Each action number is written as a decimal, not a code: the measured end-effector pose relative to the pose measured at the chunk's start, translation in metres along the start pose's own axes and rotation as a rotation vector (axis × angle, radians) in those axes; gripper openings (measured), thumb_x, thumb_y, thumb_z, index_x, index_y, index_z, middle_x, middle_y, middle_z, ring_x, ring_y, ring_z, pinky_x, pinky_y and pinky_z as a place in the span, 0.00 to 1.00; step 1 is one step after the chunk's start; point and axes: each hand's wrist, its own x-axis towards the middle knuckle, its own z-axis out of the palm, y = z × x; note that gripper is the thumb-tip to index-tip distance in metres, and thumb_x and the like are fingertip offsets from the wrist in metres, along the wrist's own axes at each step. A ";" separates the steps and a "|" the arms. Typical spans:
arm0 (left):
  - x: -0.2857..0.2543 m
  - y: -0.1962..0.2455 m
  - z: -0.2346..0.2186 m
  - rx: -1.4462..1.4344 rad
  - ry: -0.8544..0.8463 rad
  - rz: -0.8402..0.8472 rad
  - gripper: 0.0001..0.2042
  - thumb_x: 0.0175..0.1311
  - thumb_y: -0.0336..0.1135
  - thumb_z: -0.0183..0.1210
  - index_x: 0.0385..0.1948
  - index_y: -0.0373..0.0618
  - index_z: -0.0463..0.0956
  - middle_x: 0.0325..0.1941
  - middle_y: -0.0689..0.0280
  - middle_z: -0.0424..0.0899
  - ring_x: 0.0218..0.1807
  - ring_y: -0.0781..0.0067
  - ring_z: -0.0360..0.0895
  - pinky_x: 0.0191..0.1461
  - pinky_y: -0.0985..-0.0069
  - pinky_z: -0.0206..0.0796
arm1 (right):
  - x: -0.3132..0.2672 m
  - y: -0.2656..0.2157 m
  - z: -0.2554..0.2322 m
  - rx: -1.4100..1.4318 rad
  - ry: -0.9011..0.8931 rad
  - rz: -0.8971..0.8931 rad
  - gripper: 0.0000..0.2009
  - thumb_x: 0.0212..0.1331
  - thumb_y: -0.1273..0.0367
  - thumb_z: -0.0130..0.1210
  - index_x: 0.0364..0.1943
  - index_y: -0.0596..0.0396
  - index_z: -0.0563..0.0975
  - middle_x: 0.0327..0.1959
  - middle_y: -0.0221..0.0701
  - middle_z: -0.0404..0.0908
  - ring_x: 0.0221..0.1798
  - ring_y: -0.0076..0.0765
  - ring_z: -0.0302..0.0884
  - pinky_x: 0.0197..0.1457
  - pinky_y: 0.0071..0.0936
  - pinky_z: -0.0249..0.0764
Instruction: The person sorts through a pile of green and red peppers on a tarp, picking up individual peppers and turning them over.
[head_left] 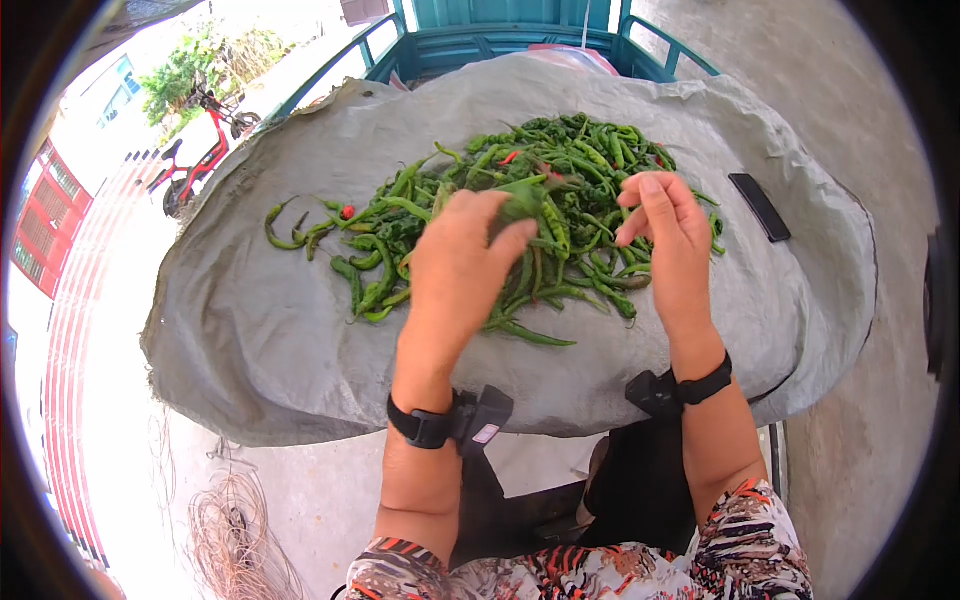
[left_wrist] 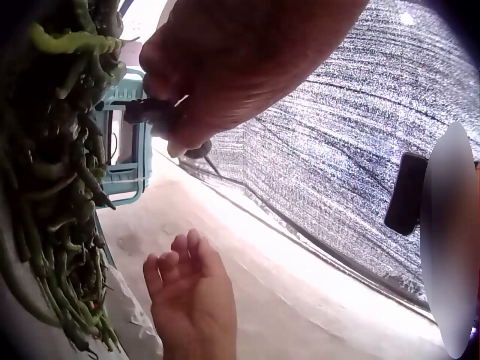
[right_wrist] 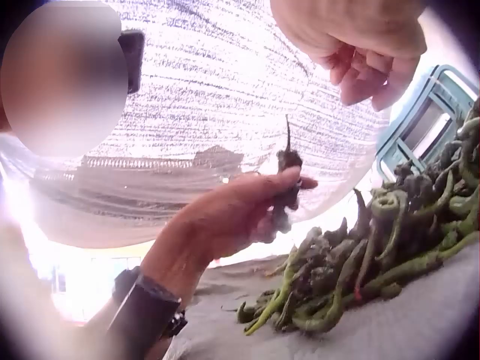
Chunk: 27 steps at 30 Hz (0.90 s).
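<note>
A large heap of green chili peppers (head_left: 590, 165), with a few red ones in it, lies on a grey cloth sheet (head_left: 290, 340). My left hand (head_left: 455, 260) is over the left-centre of the heap and pinches a dark green chili pepper (right_wrist: 288, 161) between thumb and fingers. In the right wrist view its thin stem points upward; in the head view it is blurred. At the heap's right side hovers my right hand (head_left: 680, 235), palm turned inward, fingers loosely bent with nothing in them. Both wrists wear black straps.
A black phone (head_left: 760, 207) lies on the sheet at the right. Several peppers (head_left: 300, 232) lie apart at the heap's left. Behind the sheet stands a teal cart bed (head_left: 510, 40). A red bike (head_left: 205, 155) and tangled string (head_left: 240, 530) are on the left.
</note>
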 end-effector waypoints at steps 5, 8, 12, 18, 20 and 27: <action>0.004 -0.009 -0.026 0.106 0.126 -0.309 0.19 0.60 0.40 0.63 0.49 0.39 0.78 0.34 0.55 0.82 0.36 0.58 0.79 0.42 0.66 0.69 | 0.012 0.010 -0.025 -0.462 -0.025 0.011 0.09 0.64 0.66 0.54 0.42 0.54 0.78 0.32 0.27 0.80 0.28 0.24 0.76 0.34 0.22 0.72; 0.004 -0.019 -0.034 0.264 0.203 -0.361 0.20 0.60 0.39 0.62 0.52 0.39 0.77 0.38 0.54 0.82 0.39 0.57 0.80 0.44 0.64 0.70 | 0.010 0.015 -0.028 -0.842 -0.139 0.048 0.11 0.57 0.66 0.58 0.44 0.48 0.79 0.34 0.31 0.82 0.33 0.38 0.80 0.38 0.32 0.74; 0.000 -0.027 -0.029 0.431 0.294 -0.261 0.20 0.59 0.38 0.63 0.53 0.40 0.76 0.44 0.53 0.77 0.45 0.54 0.79 0.47 0.62 0.70 | 0.003 0.014 -0.011 -0.926 -0.266 0.036 0.12 0.56 0.65 0.59 0.45 0.46 0.79 0.35 0.31 0.80 0.40 0.39 0.80 0.42 0.36 0.74; 0.001 -0.020 -0.020 0.197 0.156 -0.133 0.17 0.59 0.35 0.62 0.49 0.41 0.77 0.44 0.54 0.77 0.44 0.54 0.78 0.46 0.63 0.70 | 0.001 0.026 0.003 -0.996 -0.326 -0.064 0.10 0.56 0.65 0.60 0.41 0.46 0.78 0.34 0.31 0.77 0.38 0.40 0.79 0.40 0.38 0.73; 0.000 -0.009 -0.017 0.106 0.065 -0.168 0.15 0.59 0.34 0.62 0.48 0.42 0.78 0.42 0.55 0.77 0.42 0.55 0.78 0.45 0.63 0.70 | 0.002 0.031 0.000 -1.020 -0.296 -0.113 0.08 0.55 0.65 0.60 0.39 0.47 0.78 0.33 0.31 0.77 0.37 0.41 0.78 0.40 0.39 0.73; -0.003 -0.002 -0.006 -0.009 -0.085 -0.016 0.13 0.59 0.28 0.61 0.46 0.39 0.79 0.35 0.65 0.76 0.27 0.79 0.69 0.34 0.79 0.64 | 0.008 0.017 -0.005 -0.606 0.039 -0.159 0.06 0.54 0.71 0.63 0.32 0.56 0.76 0.29 0.29 0.75 0.30 0.27 0.75 0.35 0.25 0.71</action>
